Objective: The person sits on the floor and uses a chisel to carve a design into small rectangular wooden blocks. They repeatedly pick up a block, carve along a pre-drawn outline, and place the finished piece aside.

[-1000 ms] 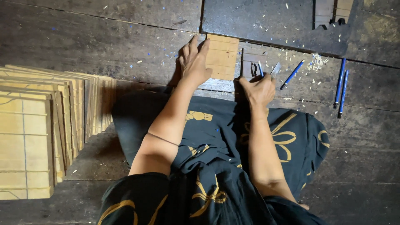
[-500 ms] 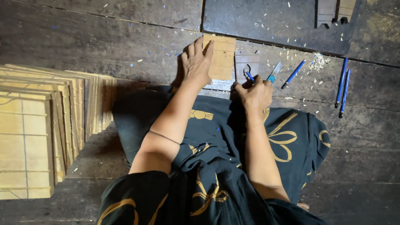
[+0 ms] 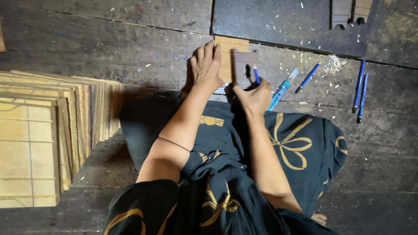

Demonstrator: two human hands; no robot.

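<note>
My left hand lies flat, fingers stretched forward, on the left part of a small light wooden panel on the dark plank floor. A dark brown template piece stands against the panel's right half. My right hand is closed around a blue pencil, with the tip at the template's edge. I sit with a black cloth with gold patterns over my legs.
A blue and silver cutter and a blue pencil lie just right of my right hand. Two more blue pencils lie further right. Wood shavings are scattered nearby. Stacked light panels fill the left. Dark cut-out pieces sit at the top.
My right hand left the tools on the floor and moved left to the panel with a blue pencil. The dark template now stands on the panel. My left hand slid slightly left.
</note>
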